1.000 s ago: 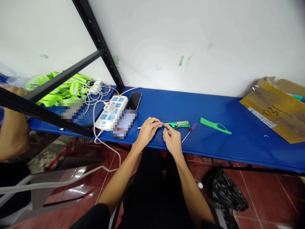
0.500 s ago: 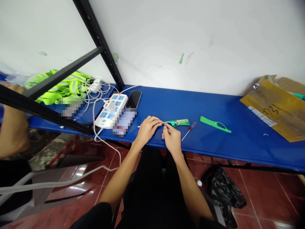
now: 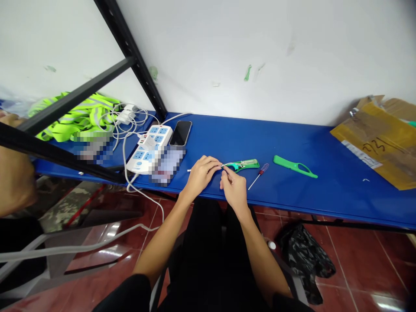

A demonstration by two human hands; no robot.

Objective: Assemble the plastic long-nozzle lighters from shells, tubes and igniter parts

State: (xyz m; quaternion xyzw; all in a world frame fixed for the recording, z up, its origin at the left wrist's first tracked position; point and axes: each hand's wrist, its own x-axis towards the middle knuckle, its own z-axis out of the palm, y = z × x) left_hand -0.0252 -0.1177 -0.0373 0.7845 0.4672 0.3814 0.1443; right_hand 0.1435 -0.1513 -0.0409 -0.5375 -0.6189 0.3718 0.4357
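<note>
A green long-necked lighter (image 3: 249, 164) lies opened on the blue table, its clear fuel tank and inner parts showing. My left hand (image 3: 202, 172) is closed over the metal neck, whose tip (image 3: 189, 170) sticks out to the left. At the front of the body, by the trigger, my right hand (image 3: 234, 186) has thumb and forefinger pinched against the lighter; any small part between them is hidden. Just right of that hand rests a small screwdriver (image 3: 259, 176) with a clear reddish-purple handle. The loose green half of the lighter's casing (image 3: 294, 166) is farther right.
A white power strip (image 3: 150, 149), a phone (image 3: 181, 133) and a blurred-out flat item (image 3: 168, 165) lie left. Beyond the black shelf frame (image 3: 130, 52) are yellow-green reflective straps (image 3: 87, 113) and another person's arm (image 3: 14, 177). A taped cardboard box (image 3: 378, 141) is at right.
The view has shifted slightly. Both hands stay at the lighter with almost no movement; the right fingertips have barely changed their hold.
</note>
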